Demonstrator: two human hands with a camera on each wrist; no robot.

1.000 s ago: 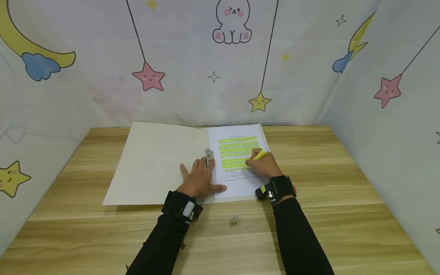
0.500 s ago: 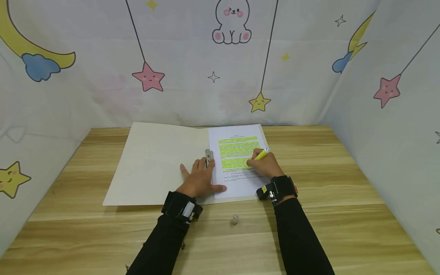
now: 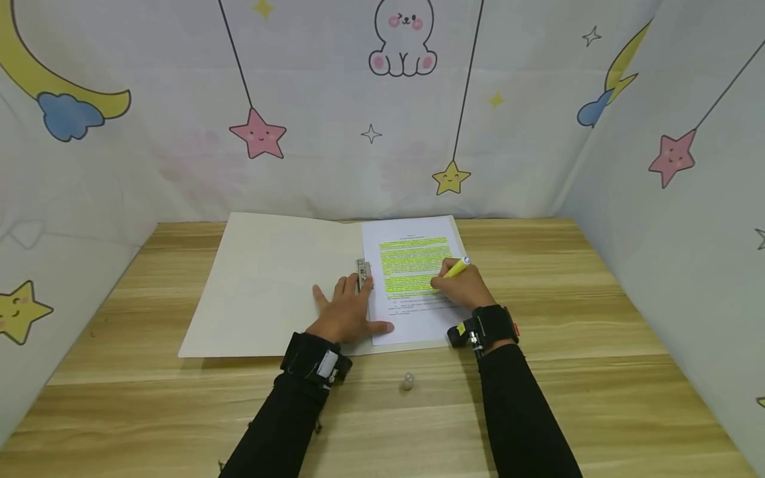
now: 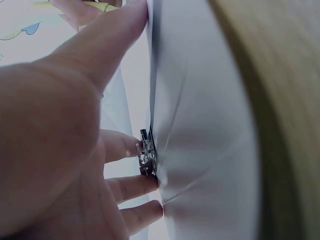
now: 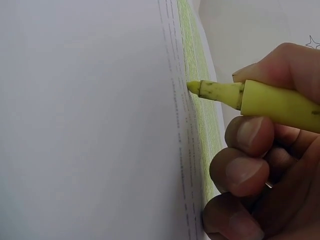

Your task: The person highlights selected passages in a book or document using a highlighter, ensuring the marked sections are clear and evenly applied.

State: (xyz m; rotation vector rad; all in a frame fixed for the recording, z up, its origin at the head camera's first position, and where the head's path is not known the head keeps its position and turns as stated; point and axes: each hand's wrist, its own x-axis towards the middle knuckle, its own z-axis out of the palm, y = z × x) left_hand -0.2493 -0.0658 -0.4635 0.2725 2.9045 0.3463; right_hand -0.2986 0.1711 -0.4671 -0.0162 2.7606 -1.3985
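Note:
My right hand (image 3: pixel 463 285) pinches a yellow highlighter (image 5: pixel 280 105), uncapped, its tip on the printed lines of a white sheet (image 3: pixel 412 328). Bright yellow bands cover the upper paragraphs, while a few lines lower down are plain. The sheet lies on the right side of an opened cream folder (image 3: pixel 263 285). With fingers spread, my left hand (image 3: pixel 343 315) rests across the folder's middle, its thumb on the sheet's left edge. By its fingers sits a metal clip (image 3: pixel 362 269), seen side-on in the left wrist view.
A small pale round object (image 3: pixel 408 381) lies on the wooden table (image 3: pixel 597 398) in front of the folder. Behind the table hangs a white cloth backdrop (image 3: pixel 323 86) printed with stars, and more cloth stands at both sides. Each wrist wears a black strap with a camera.
My right hand has slid slightly to the right along the text with the highlighter. The left hand and the folder stay where they were.

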